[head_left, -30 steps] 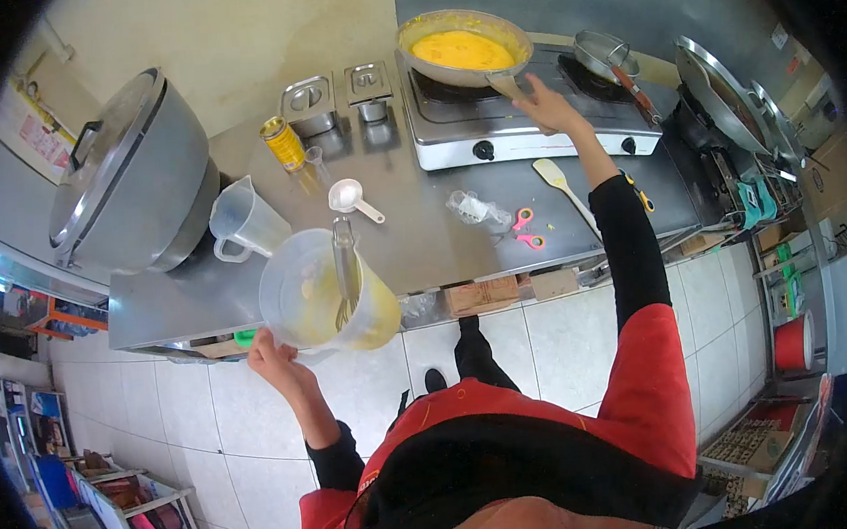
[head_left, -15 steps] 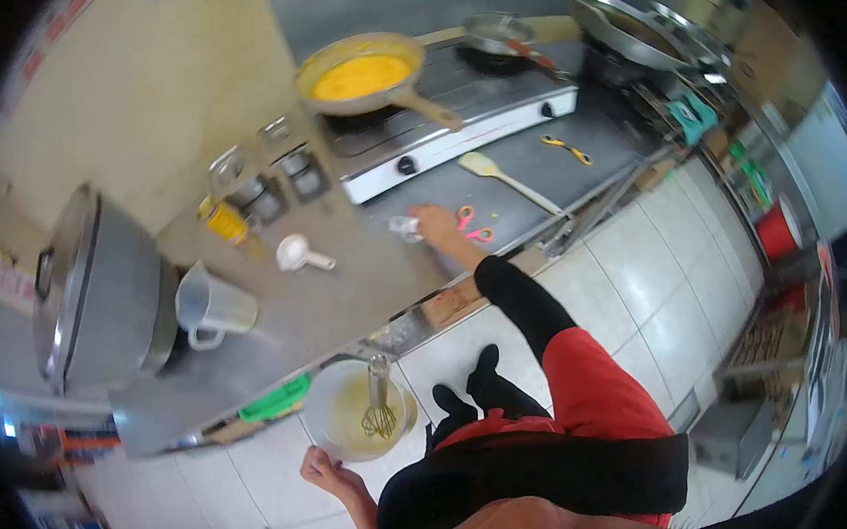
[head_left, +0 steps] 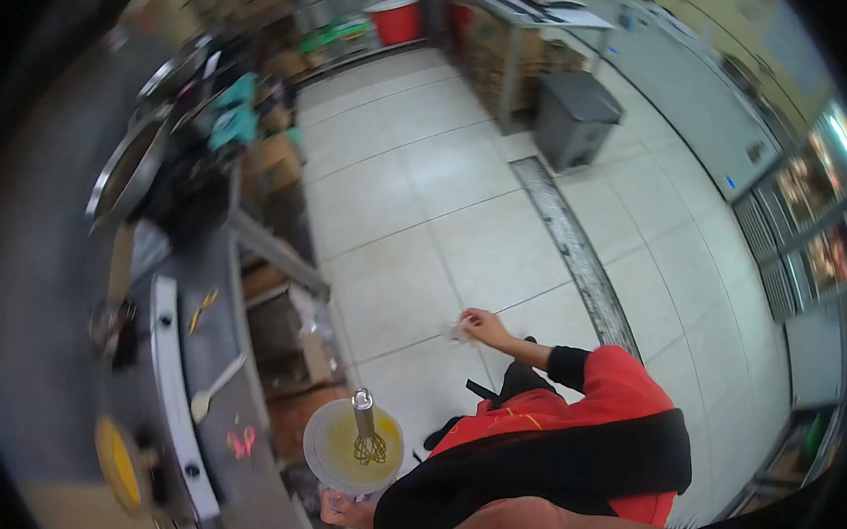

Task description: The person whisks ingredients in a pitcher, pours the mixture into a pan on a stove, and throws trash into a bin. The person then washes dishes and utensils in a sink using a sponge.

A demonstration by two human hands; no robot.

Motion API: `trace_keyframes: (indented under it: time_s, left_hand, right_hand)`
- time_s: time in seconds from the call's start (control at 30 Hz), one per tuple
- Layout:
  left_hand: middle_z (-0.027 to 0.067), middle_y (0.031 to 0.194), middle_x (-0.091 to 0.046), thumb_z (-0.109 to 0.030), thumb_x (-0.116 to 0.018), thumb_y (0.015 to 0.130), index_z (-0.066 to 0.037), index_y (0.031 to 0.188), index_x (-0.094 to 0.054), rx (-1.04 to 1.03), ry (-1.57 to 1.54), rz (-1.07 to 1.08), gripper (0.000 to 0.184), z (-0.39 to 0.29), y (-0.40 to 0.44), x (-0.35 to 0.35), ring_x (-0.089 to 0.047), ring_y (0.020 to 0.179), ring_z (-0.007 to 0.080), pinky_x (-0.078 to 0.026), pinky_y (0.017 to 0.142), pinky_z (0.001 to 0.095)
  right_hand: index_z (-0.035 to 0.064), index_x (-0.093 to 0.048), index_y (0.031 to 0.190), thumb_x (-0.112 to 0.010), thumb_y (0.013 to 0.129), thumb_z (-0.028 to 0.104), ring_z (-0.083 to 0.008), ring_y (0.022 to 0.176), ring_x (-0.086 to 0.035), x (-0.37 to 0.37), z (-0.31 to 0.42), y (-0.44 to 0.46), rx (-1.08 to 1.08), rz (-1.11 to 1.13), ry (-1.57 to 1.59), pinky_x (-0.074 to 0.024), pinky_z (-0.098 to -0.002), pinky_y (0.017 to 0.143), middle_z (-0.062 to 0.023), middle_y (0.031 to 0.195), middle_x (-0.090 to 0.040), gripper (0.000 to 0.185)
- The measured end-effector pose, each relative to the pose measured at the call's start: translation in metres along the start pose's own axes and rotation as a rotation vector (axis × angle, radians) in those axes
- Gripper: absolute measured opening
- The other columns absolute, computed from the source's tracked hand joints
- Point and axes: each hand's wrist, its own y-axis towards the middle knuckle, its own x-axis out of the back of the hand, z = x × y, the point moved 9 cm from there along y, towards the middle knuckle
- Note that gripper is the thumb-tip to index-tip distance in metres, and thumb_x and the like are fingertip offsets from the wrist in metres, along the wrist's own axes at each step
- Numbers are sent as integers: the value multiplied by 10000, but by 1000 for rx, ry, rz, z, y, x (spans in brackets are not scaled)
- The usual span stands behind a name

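My left hand (head_left: 344,510) is closed at the near rim of a translucent pitcher (head_left: 321,455), where its handle is. A metal whisk (head_left: 364,425) stands inside the pitcher, over yellow residue. Out over the floor, my right hand (head_left: 486,329) pinches a small crumpled piece of clear plastic (head_left: 458,333). On the counter at the left lie pink scissors (head_left: 241,441), a pale spatula (head_left: 216,389) and yellow-handled scissors (head_left: 202,311). The pan with yellow mixture (head_left: 119,464) is at the lower left, blurred.
The steel counter (head_left: 217,345) runs along the left, with the white-fronted stove (head_left: 170,377) on it. Tiled floor (head_left: 392,218) stretches ahead, crossed by a drain grate (head_left: 578,245). Beyond stand a grey bin (head_left: 578,119), a red bucket (head_left: 396,22) and a chest freezer (head_left: 676,104).
The view has swung right, away from the stove. My right hand has left the pan handle, taken the clear plastic from the counter and moved over the floor. The pitcher stays with my left hand.
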Motion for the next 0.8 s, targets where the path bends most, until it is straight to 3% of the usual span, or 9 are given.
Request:
trace_keyframes:
  time_s: [0.07,0.1,0.2,0.23,0.27,0.3,0.43,0.6,0.8]
  left_hand:
    - [9,512,-374,-357,-491,719,-12,561,-407,70,-27,132,389,-41,-12,-99,-373,489,123,-295,441,251]
    - [17,589,-408,-340,-494,717,-15,651,-430,-48,31,-26,337,-36,-20,-133,-405,541,132,-319,466,247]
    - [33,829,-443,-285,-496,720,-43,895,-418,-56,76,207,308,-70,-53,-274,-450,719,141,-364,554,236]
    - [32,823,-448,-269,-497,720,-49,895,-427,199,-126,147,289,-73,-58,-322,-449,706,136,-355,552,226]
    - [30,818,-453,-253,-497,721,-54,894,-436,465,-315,83,271,-76,-73,-367,-449,693,132,-346,549,217]
    - [6,711,-461,-256,-491,730,-63,820,-462,501,-389,48,216,-101,-86,-408,-420,581,90,-308,488,196]
    - [-42,589,-396,-275,-476,751,-96,738,-448,632,-467,181,182,-152,-127,-543,-316,484,38,-254,440,197]
    - [-22,642,-419,-261,-482,750,-77,791,-437,623,-512,347,194,-170,-150,-680,-344,514,45,-270,446,194]
    - [-8,697,-450,-205,-465,756,-54,801,-433,475,-460,399,160,-214,-160,-866,-407,576,68,-298,464,192]
  right_hand:
    - [46,-552,822,-517,715,107,-118,627,-546,150,-19,-23,-126,-210,-2,-443,-235,563,-63,705,-566,128]
    - [42,-559,803,-521,710,117,-132,625,-556,209,-34,-35,-145,-351,-26,-449,-243,561,-72,713,-572,126]
    - [31,-550,796,-522,709,106,-115,654,-543,352,-68,-68,-276,-648,156,-443,-235,570,-57,739,-564,118]
    - [31,-550,796,-522,709,106,-115,654,-543,387,-77,-64,-279,-685,163,-443,-235,570,-57,739,-564,118]
    - [38,-539,818,-520,705,95,-106,661,-528,417,-90,-67,-293,-753,273,-435,-228,565,-41,761,-546,128]
    - [46,-527,840,-518,701,85,-97,669,-514,449,-100,-68,-303,-811,376,-427,-222,561,-24,782,-528,144]
    - [28,-513,834,-516,715,69,-84,664,-518,558,-88,-10,-196,-859,419,-418,-201,577,-20,771,-526,126]
    - [34,-504,864,-508,729,62,-78,686,-510,651,-101,88,-103,-782,594,-400,-202,564,-8,785,-516,139]
    - [71,-495,898,-495,752,114,-85,731,-496,775,-138,156,-218,-877,756,-400,-208,582,-4,815,-510,153]
